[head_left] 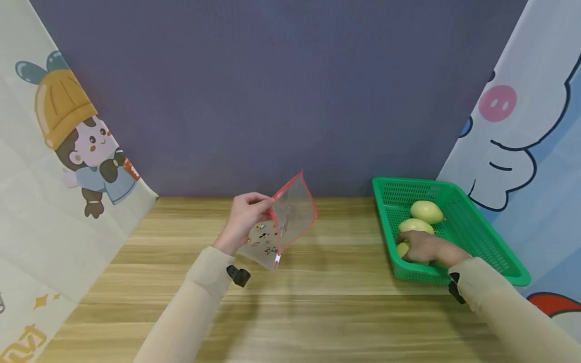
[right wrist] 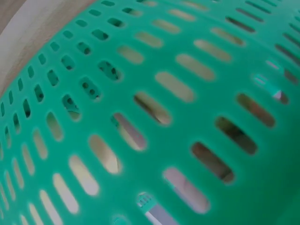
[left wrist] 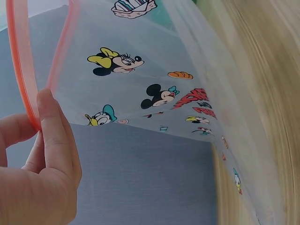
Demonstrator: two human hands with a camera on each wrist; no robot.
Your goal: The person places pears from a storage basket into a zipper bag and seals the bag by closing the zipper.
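My left hand pinches the red zip edge of a clear zip bag between thumb and fingers. Cartoon figures are printed on the bag, and its mouth gapes apart, as the left wrist view also shows. Over on the right, my right hand reaches into a green plastic basket, its fingers curled round a pale yellow-green fruit at the near left corner. The hand hides part of that fruit. Two more such fruits, one just behind the hand and another farther back, lie in the basket.
The basket's slotted wall fills the right wrist view. A wood-grain table lies under everything, with a dark grey backdrop behind it. Cartoon-printed sheets stand at both sides.
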